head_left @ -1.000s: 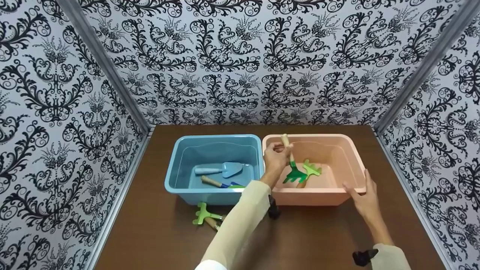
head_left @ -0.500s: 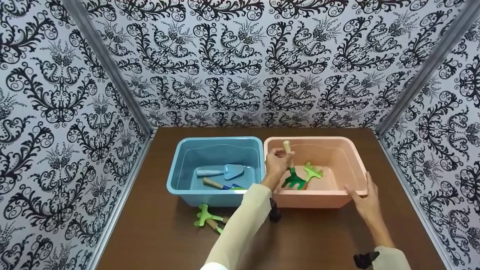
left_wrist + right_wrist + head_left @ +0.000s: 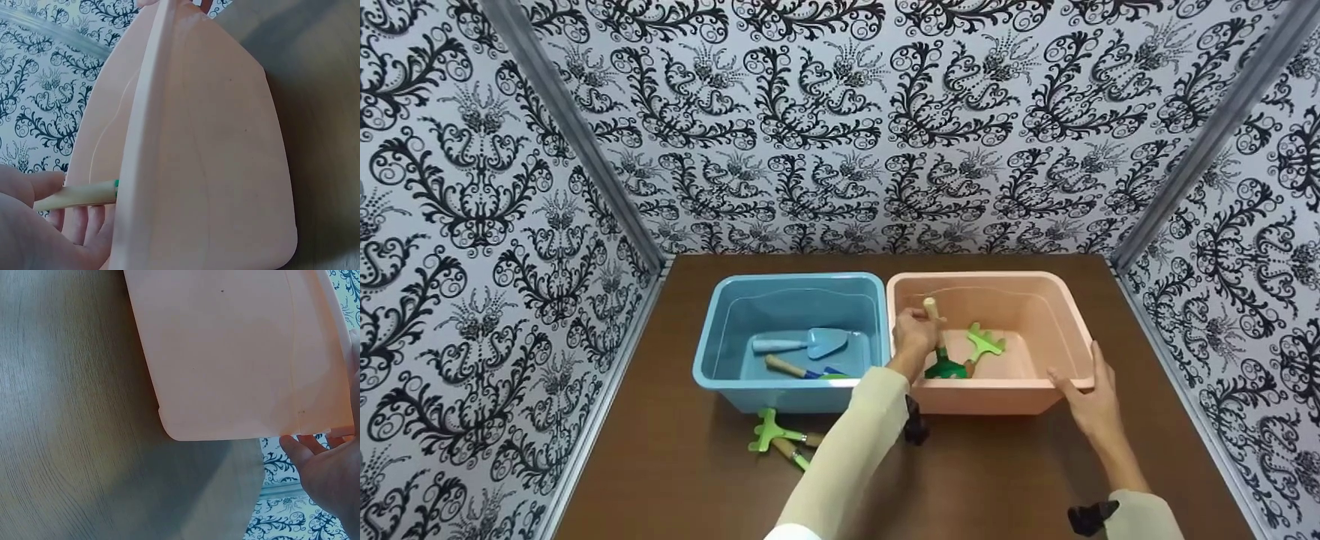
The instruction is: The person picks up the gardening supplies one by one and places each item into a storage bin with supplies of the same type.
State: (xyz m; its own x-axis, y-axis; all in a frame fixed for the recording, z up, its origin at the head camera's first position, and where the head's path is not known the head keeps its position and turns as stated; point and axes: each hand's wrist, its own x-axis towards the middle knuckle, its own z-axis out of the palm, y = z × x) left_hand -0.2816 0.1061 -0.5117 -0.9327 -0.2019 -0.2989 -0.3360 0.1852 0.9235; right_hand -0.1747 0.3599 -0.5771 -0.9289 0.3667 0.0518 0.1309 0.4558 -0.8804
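My left hand (image 3: 913, 336) holds the wooden handle of a small garden rake (image 3: 945, 368) inside the peach plastic tub (image 3: 1054, 315). The rake tilts with its dark green head down, partly hidden by the tub's front wall; in the left wrist view the pale handle (image 3: 84, 194) lies between thumb and fingers. A light green hand rake (image 3: 985, 342) lies on the tub's floor. At the tub's front right corner my right hand (image 3: 1093, 394) grips the rim, thumb at the front and fingers along the outer side, as the right wrist view shows too.
A blue tub (image 3: 795, 382) stands against the peach tub's left side, with a light blue trowel (image 3: 826, 343) and a wooden-handled tool (image 3: 786, 366) inside. In front of it, light green hand tools (image 3: 769, 431) lie on the brown table (image 3: 675, 465), partly under my left sleeve.
My left hand has lowered the dark green rake deeper into the peach tub, so its head sinks behind the front wall. The right hand keeps its place on the rim.
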